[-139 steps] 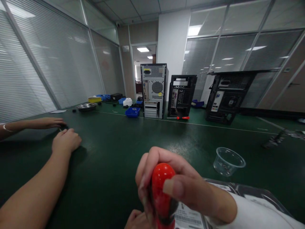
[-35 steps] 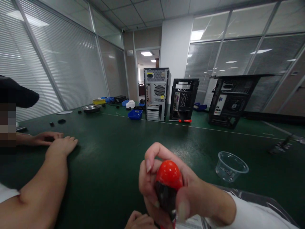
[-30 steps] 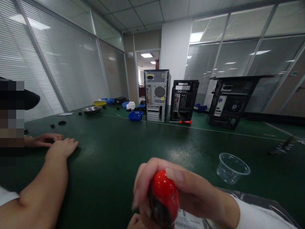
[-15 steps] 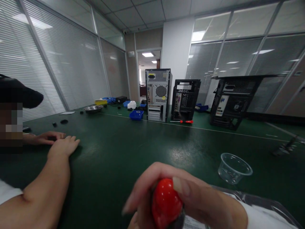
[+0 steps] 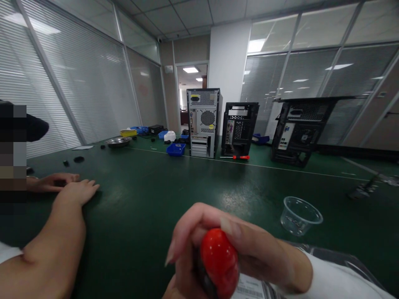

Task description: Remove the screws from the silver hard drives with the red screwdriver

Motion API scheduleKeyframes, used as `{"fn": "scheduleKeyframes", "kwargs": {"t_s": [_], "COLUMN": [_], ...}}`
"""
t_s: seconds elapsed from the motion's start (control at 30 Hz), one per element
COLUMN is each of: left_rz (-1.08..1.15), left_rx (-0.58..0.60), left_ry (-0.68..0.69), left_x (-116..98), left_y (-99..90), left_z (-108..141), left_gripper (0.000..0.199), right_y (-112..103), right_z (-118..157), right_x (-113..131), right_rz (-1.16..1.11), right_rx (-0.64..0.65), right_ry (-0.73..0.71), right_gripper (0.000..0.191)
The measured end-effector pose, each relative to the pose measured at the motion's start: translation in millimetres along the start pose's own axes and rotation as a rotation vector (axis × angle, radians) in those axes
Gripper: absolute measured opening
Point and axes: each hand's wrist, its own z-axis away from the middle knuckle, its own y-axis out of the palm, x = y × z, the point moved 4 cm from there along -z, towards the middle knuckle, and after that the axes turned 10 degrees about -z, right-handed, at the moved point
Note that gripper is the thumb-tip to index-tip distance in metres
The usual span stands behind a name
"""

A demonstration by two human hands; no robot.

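Note:
My right hand [image 5: 249,245] reaches in from the lower right, its fingers wrapped round the red and black handle of a screwdriver [image 5: 220,259]. The handle's rounded end points up towards me; its shaft and tip are hidden below. A small patch of skin at the bottom edge seems to be my left hand [image 5: 170,288], its fingers out of sight. Under my right wrist lies a silvery part with a white printed label [image 5: 249,287], mostly covered. Beside it is a clear plastic tray [image 5: 339,258], partly behind my white sleeve.
A clear plastic cup [image 5: 299,216] with small bits inside stands to the right. Computer cases [image 5: 204,124] line the back, with another red screwdriver [image 5: 240,157] and a blue bin [image 5: 176,150] nearby. At left, a co-worker's forearms [image 5: 70,211] rest on the green table [image 5: 140,199].
The view has shifted slightly, so the background sits a little further left. My right hand and the screwdriver handle have tilted a little; the grip is kept.

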Motion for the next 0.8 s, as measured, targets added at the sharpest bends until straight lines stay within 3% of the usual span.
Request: {"fn": "scheduleKeyframes", "kwargs": {"t_s": [0.1,0.17,0.2,0.27,0.33,0.43,0.53,0.67,0.8], "left_rz": [-0.089,-0.276,-0.303,-0.409,-0.461,-0.46,-0.391,-0.242,-0.132], "left_rx": [-0.182,-0.377,-0.411,-0.454,-0.466,-0.455,-0.424,-0.346,-0.357], "left_ry": [-0.007,0.054,0.042,0.068,0.075,0.047,0.023,0.0,-0.029], "left_x": [91,155,185,230,256,272,270,253,226], "left_y": [-94.9,-155.4,-175.5,-195.8,-196.8,-188.0,-189.7,-212.0,-221.4], "left_z": [-37,-57,-64,-70,-70,-68,-69,-61,-54], "left_gripper": [0.06,0.068,0.069,0.066,0.059,0.054,0.06,0.063,0.062], "right_y": [-1,-2,-3,-6,-8,-6,-4,-4,-9], "right_z": [1,-1,-3,-5,-6,-5,-6,-9,-6], "right_x": [1,1,0,-1,-3,-3,1,2,-2], "right_rz": [0.071,0.017,-0.021,-0.063,-0.079,-0.042,-0.005,0.072,0.048], "right_rx": [-0.079,-0.05,-0.025,0.019,0.028,0.045,0.047,0.051,-0.017], "right_ry": [0.074,-0.002,-0.052,-0.111,-0.098,-0.045,-0.114,-0.192,-0.058], "right_gripper": [0.042,0.035,0.034,0.04,0.047,0.041,0.035,0.03,0.031]}}
